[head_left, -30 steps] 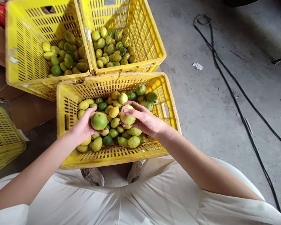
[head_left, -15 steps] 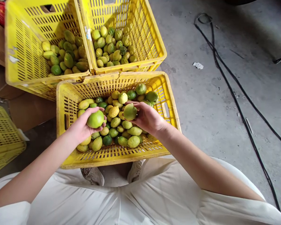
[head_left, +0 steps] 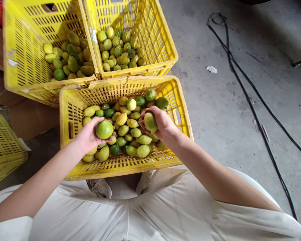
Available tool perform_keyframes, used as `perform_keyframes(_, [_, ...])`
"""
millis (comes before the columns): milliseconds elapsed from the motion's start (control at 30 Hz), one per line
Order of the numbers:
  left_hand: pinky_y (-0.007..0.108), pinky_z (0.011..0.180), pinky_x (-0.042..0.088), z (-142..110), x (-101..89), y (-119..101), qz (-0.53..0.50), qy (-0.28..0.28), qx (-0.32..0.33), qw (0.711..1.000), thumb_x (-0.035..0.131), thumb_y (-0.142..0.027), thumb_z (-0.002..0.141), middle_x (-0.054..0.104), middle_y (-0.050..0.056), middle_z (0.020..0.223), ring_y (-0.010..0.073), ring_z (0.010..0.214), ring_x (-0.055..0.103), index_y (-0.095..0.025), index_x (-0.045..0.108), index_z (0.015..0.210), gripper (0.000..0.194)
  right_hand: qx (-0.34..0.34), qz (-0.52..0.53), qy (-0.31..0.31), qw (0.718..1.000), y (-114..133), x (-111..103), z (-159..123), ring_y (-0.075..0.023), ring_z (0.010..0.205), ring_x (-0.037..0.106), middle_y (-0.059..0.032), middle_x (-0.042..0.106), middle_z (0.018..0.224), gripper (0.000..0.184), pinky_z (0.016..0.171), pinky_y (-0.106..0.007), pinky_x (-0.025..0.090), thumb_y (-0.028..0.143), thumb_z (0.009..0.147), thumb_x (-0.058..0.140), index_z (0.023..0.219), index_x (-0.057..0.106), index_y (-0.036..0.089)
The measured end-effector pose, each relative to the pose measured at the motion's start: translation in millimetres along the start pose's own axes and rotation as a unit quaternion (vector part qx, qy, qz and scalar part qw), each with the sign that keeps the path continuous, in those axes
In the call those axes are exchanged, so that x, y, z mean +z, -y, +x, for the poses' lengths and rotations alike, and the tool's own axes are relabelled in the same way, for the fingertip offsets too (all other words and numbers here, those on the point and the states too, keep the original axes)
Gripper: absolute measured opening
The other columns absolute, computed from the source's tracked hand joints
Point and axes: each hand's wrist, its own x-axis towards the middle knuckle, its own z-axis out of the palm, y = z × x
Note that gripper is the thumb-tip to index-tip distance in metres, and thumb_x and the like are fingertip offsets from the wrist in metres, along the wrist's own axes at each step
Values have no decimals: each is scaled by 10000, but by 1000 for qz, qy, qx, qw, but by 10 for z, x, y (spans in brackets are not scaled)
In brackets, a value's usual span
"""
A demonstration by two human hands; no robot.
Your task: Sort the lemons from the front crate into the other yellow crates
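Observation:
On the fingers of my left hand (head_left: 89,135) rests a round, bright green lime (head_left: 104,129), held above the left part of the near yellow crate (head_left: 95,172). My right hand (head_left: 163,122) is wrapped round a duller green lemon (head_left: 150,122) over the crate's right part. Beneath both hands lie many lemons and limes, from yellow to dark green. A yellow lemon (head_left: 121,119) shows between the hands, and a large green lime (head_left: 162,103) lies just beyond my right hand.
Two more yellow crates, a back left one (head_left: 12,75) and a back right one (head_left: 165,50), hold green and yellowish fruit. Another yellow crate (head_left: 5,147) stands at the left by cardboard (head_left: 32,117). A black cable (head_left: 251,100) runs across the concrete floor at right.
My right hand has moved to the right with its lemon and turned, its fingers now curled round the fruit. My left hand has barely shifted, still holding the lime.

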Motion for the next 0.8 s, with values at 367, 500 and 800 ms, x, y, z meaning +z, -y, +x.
perform_keyframes(367, [194,427,512,-19,-42,-149,-6,-4,46,999,566,-249,969,720,118,801,189,613,700,-151,614,1016,118,32,122,-39,991,212,-16,-40,-209,724,715,-68,697,731,192,661,-297,612,175,950,491,925,680,149])
perform_keyframes(500, [185,399,478,-40,-35,-149,34,-4,56,998,612,-247,926,669,68,716,154,533,637,-154,627,943,96,56,119,-40,991,183,-27,-31,-167,643,659,-36,678,732,153,592,-266,570,234,905,529,856,665,184])
perform_keyframes(800, [290,510,599,-50,-4,61,107,47,57,991,792,-191,775,749,99,844,222,675,739,-174,651,835,154,-8,54,-120,991,75,-86,9,-155,544,537,-29,606,625,206,438,-269,392,333,888,566,707,573,235])
